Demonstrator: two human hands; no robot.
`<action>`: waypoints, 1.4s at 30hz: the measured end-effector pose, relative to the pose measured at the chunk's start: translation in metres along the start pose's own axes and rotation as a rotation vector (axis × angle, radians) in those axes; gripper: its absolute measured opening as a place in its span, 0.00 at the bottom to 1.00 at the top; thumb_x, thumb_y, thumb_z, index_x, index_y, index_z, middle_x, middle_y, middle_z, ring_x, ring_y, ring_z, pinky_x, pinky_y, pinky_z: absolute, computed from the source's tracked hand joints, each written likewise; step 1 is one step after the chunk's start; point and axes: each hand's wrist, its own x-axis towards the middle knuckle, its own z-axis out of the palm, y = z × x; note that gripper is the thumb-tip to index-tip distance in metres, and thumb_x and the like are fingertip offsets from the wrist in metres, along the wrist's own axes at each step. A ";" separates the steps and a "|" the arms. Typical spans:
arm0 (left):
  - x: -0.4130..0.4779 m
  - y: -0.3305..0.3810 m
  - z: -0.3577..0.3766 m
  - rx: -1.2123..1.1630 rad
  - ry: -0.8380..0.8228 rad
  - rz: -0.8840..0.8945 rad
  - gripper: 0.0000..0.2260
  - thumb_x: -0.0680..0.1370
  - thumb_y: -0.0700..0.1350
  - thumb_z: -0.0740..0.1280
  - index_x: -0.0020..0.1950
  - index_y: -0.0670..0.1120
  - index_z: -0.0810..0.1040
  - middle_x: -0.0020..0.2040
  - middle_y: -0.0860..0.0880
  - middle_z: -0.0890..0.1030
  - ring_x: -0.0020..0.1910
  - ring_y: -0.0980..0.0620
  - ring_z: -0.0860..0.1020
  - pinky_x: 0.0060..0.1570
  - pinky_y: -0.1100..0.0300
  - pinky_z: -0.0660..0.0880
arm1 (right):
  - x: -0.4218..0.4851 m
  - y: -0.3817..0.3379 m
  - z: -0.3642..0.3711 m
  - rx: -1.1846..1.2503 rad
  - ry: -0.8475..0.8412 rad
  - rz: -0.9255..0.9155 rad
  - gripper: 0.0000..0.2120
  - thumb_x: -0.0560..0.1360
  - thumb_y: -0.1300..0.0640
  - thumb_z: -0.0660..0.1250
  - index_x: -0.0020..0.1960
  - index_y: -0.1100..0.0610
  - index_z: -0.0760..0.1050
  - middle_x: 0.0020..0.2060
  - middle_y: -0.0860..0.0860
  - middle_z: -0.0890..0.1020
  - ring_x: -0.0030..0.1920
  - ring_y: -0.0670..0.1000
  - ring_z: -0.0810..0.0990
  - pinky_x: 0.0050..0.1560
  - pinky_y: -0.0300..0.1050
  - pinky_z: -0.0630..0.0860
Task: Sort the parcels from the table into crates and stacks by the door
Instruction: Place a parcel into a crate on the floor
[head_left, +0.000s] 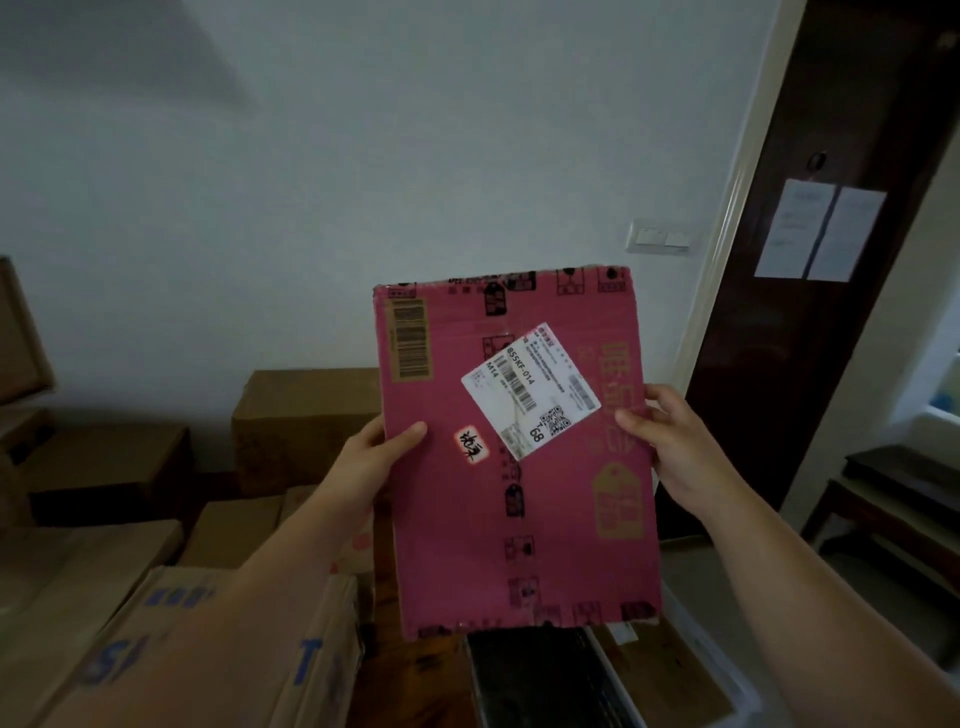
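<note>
From my end, the flat pink parcel is up in the air right in front of the camera, printed face toward me. My left hand clamps its left edge with the thumb on the front, and the right hand grips the right edge the same way. My guess is it's held upright like this so the white shipping label can be read before picking a spot. Brown cartons sit to the left and behind, and a clear crate sits just below, near the dark door.
</note>
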 end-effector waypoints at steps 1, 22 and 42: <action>0.000 -0.005 0.001 -0.025 -0.020 -0.019 0.24 0.65 0.56 0.73 0.60 0.58 0.74 0.51 0.52 0.83 0.45 0.53 0.84 0.36 0.59 0.79 | -0.004 0.003 -0.003 -0.040 -0.060 0.020 0.22 0.67 0.58 0.72 0.60 0.47 0.74 0.55 0.54 0.81 0.47 0.51 0.84 0.39 0.42 0.79; -0.023 -0.112 0.160 0.085 -0.023 -0.183 0.19 0.67 0.56 0.72 0.56 0.57 0.73 0.47 0.55 0.81 0.37 0.58 0.83 0.28 0.67 0.76 | -0.067 0.089 -0.169 0.014 0.077 0.280 0.28 0.73 0.65 0.68 0.67 0.43 0.68 0.54 0.52 0.83 0.53 0.55 0.82 0.57 0.58 0.76; 0.089 -0.219 0.293 0.082 0.100 -0.187 0.23 0.70 0.49 0.74 0.64 0.50 0.74 0.53 0.48 0.82 0.48 0.47 0.82 0.46 0.52 0.80 | 0.028 0.201 -0.311 -0.168 0.257 0.273 0.16 0.75 0.58 0.68 0.58 0.47 0.67 0.53 0.51 0.80 0.50 0.51 0.82 0.48 0.52 0.79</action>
